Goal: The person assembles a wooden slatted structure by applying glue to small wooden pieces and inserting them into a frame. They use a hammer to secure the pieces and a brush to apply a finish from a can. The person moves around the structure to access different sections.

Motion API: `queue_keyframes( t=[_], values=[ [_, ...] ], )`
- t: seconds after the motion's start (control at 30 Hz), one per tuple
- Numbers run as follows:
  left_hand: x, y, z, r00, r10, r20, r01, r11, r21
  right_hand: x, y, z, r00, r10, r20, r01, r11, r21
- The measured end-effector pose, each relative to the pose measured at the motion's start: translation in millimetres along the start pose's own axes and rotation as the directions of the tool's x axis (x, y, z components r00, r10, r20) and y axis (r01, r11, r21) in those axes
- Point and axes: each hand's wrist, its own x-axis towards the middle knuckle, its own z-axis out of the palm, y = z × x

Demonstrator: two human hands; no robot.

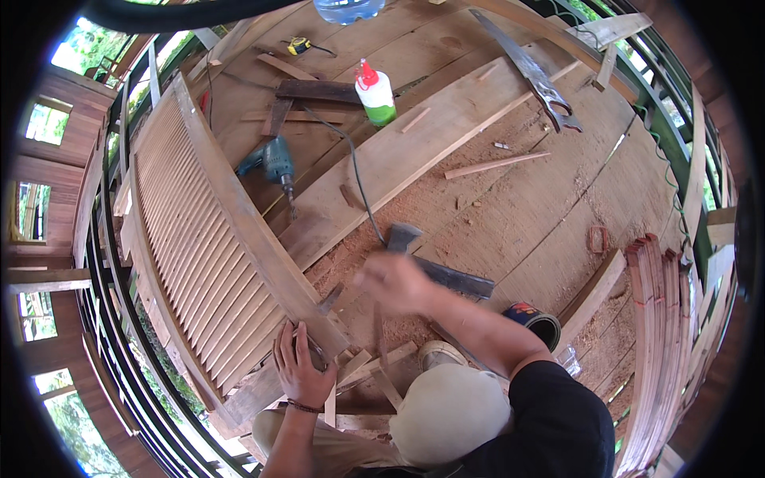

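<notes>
My left hand (304, 373) presses on the lower corner of a louvered wooden panel (211, 247), its fingers stretched along the frame and the thumb apart. Something dark lies beside that thumb, too hidden to name. Motion blurs my right hand (392, 280), raised to the right of the panel's frame; whether it holds anything does not show. Just beyond it are a dark axe-like metal head (404, 236) and a dark, thick bar (454, 277). A small dark blade-like piece (331, 297) shows between the panel and my right hand.
A green power drill (277, 163) with a cord lies beside a long plank (414, 159). On the plank are a glue bottle (374, 94) and a handsaw (530, 72). A tape measure (299, 46), an open can (534, 325) and stacked wood strips (657, 319) lie around.
</notes>
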Motion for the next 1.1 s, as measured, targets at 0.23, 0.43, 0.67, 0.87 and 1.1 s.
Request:
queue_keyframes(
  t=[0.23, 0.43, 0.67, 0.87, 1.1],
  values=[
    [1, 1, 1, 1.0, -0.017, 0.014, 0.017, 0.999, -0.031, 152, 124, -140, 0.865, -0.381, -0.328, -0.05, 0.584, -0.81],
    [1, 1, 1, 0.998, -0.047, 0.039, 0.047, 0.999, 0.003, 161, 126, -141, 0.886, -0.31, -0.345, -0.056, 0.666, -0.744],
    [-2, 2, 6, 0.999, -0.032, -0.006, 0.033, 0.999, 0.036, -20, -6, 19, 0.943, 0.3, -0.148, -0.025, 0.504, 0.864],
    [1, 3, 7, 1.0, -0.016, -0.02, 0.016, 1.0, 0.011, -37, -12, 49, 0.92, 0.39, -0.043, -0.146, 0.441, 0.885],
    [1, 1, 3, 0.999, -0.044, -0.003, 0.043, 0.999, -0.024, -25, -24, 40, 0.907, 0.422, -0.006, -0.216, 0.477, 0.852]
  ],
)
